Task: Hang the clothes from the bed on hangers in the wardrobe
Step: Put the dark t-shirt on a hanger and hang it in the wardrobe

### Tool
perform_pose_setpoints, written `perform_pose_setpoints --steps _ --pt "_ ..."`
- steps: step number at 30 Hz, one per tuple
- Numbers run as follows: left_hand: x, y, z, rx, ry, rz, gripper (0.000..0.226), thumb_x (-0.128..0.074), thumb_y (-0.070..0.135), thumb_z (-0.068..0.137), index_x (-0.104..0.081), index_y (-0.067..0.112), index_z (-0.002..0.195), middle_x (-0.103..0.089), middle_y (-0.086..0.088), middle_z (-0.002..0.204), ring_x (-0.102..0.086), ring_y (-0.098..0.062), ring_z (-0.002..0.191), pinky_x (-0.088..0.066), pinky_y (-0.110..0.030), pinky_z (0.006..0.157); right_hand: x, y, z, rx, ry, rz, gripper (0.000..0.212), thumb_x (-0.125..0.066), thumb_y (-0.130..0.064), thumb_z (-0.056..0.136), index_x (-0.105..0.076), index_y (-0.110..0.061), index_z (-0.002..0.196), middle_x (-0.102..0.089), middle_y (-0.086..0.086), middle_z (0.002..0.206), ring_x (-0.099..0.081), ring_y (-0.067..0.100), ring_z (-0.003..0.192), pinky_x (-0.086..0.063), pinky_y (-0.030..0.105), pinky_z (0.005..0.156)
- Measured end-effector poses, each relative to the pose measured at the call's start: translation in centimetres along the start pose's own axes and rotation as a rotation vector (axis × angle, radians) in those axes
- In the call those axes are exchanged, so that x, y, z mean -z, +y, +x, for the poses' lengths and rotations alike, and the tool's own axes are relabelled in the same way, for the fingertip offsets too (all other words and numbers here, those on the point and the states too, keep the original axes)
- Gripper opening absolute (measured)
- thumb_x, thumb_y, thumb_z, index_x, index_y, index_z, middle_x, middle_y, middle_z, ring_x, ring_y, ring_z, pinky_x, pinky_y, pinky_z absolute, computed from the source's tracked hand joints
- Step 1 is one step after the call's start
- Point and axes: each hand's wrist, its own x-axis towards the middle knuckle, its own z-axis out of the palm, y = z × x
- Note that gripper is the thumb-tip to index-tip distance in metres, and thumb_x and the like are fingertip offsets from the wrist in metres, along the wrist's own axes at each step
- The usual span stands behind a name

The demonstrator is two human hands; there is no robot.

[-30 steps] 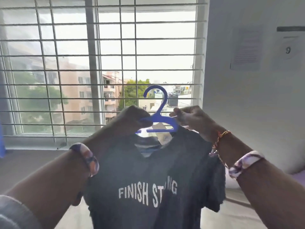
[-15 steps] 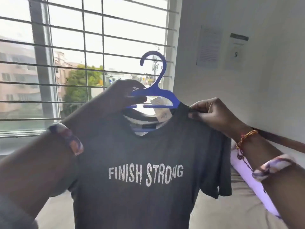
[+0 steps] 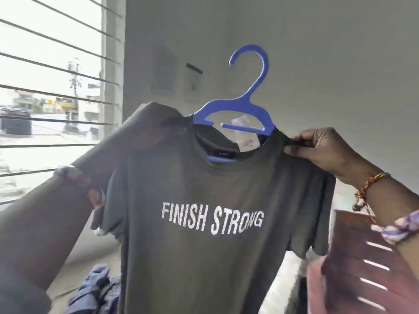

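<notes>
Both hands dress the T-shirt (image 3: 192, 245) onto the blue hanger (image 3: 238, 109): your right hand (image 3: 317, 148) pinches its three-o'clock shoulder (left hand (image 3: 167, 118) hidden, grip unclear); next, the wardrobe.

Barred window (image 3: 52, 91), pale wall (image 3: 317, 53)

Probably a bedroom at home: barred window (image 3: 52, 91), plain wall (image 3: 317, 53), heaped clothes (image 3: 95, 288).
</notes>
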Motion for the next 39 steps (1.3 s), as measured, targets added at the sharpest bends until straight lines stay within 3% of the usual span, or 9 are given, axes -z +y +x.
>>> perform_pose_setpoints --steps 4,7,10,13,17,22,27,33,39 --pt "-2.3 6.3 1.4 -0.115 -0.006 -0.164 0.020 -0.056 0.046 0.062 -0.065 0.035 0.076 -0.064 0.009 0.075 -0.057 -0.015 0.074 -0.044 -0.029 0.068 10.0 -1.2 -8.0 -0.157 0.086 -0.160 0.032 -0.075 -0.018 0.076 -0.055 0.004 0.062 -0.044 0.001 0.061 -0.041 0.009 0.059 -0.029 0.017 0.047" --pt "-4.5 12.2 1.2 -0.247 -0.059 -0.272 0.018 -0.058 0.043 0.063 -0.065 0.031 0.074 -0.061 0.009 0.067 -0.051 -0.009 0.063 -0.039 -0.024 0.060 16.1 -4.4 -16.5 -0.282 0.190 -0.099 0.027 -0.082 -0.031 0.068 -0.068 -0.008 0.063 -0.059 -0.003 0.065 -0.053 0.009 0.061 -0.041 0.011 0.051" --pt "-6.8 19.8 -0.6 -0.407 -0.100 -0.371 0.031 -0.057 0.040 0.066 -0.068 0.014 0.080 -0.064 -0.006 0.070 -0.051 -0.014 0.064 -0.039 -0.027 0.063 21.2 -8.2 -25.2 -0.352 0.334 -0.122 0.073 -0.086 -0.062 0.031 -0.074 -0.011 0.082 -0.071 0.000 0.083 -0.064 0.008 0.073 -0.050 0.013 0.062" --pt "-8.7 27.9 -3.8 -0.531 -0.183 -0.539 0.035 -0.059 0.044 0.066 -0.067 0.012 0.078 -0.057 -0.006 0.062 -0.043 -0.001 0.055 -0.036 -0.021 0.055 25.6 -13.7 -34.3 -0.354 0.486 -0.142 0.086 -0.087 -0.062 0.024 -0.071 -0.010 0.091 -0.074 0.001 0.088 -0.068 0.007 0.078 -0.052 0.013 0.066" --pt "-10.5 39.2 -8.2 -0.662 -0.303 -0.708 0.055 -0.054 0.055 0.062 -0.061 0.001 0.073 -0.047 -0.018 0.062 -0.038 -0.012 0.056 -0.030 -0.026 0.054 30.5 -22.4 -45.7 -0.348 0.652 -0.206 0.075 -0.091 -0.053 0.025 -0.076 -0.013 0.086 -0.074 0.002 0.091 -0.068 0.007 0.081 -0.053 0.015 0.070" --pt "-11.1 54.1 -13.9 -0.819 -0.434 -0.861 0.034 -0.068 0.025 0.083 -0.053 -0.001 0.068 -0.041 -0.009 0.061 -0.033 -0.010 0.055 -0.025 -0.023 0.050 35.0 -33.7 -58.0 -0.380 0.863 -0.364 0.075 -0.093 -0.048 0.023 -0.076 -0.016 0.089 -0.073 0.006 0.097 -0.069 0.011 0.084 -0.054 0.018 0.071" --pt "-11.0 70.0 -21.1 -0.992 -0.551 -1.115 0.040 -0.060 0.039 0.073 -0.052 0.001 0.066 -0.041 -0.002 0.057 -0.033 -0.007 0.051 -0.026 -0.022 0.047 37.2 -44.1 -69.5 -0.421 0.998 -0.537 0.076 -0.094 -0.047 0.028 -0.075 -0.029 0.100 -0.071 0.001 0.108 -0.066 0.008 0.099 -0.052 0.015 0.078" --pt "-11.1 89.0 -30.9 -1.119 -0.724 -1.321 0.023 -0.065 0.017 0.086 -0.061 0.002 0.070 -0.049 0.000 0.058 -0.040 -0.008 0.053 -0.032 -0.023 0.052 40.9 -53.6 -81.9 -0.556 1.141 -0.674 0.081 -0.094 -0.041 0.034 -0.070 -0.029 0.111 -0.066 0.002 0.120 -0.060 0.016 0.114 -0.045 0.031 0.098" --pt "-10.4 108.3 -40.1 -1.200 -0.705 -1.515 0.013 -0.070 0.021 0.083 -0.066 0.012 0.074 -0.062 0.000 0.069 -0.054 -0.011 0.066 -0.041 -0.021 0.059 48.6 -60.6 -91.0 -0.416 1.408 -0.943 0.058 -0.094 -0.038 0.020 -0.077 -0.016 0.072 -0.073 0.002 0.079 -0.068 0.009 0.070 -0.053 0.016 0.061"
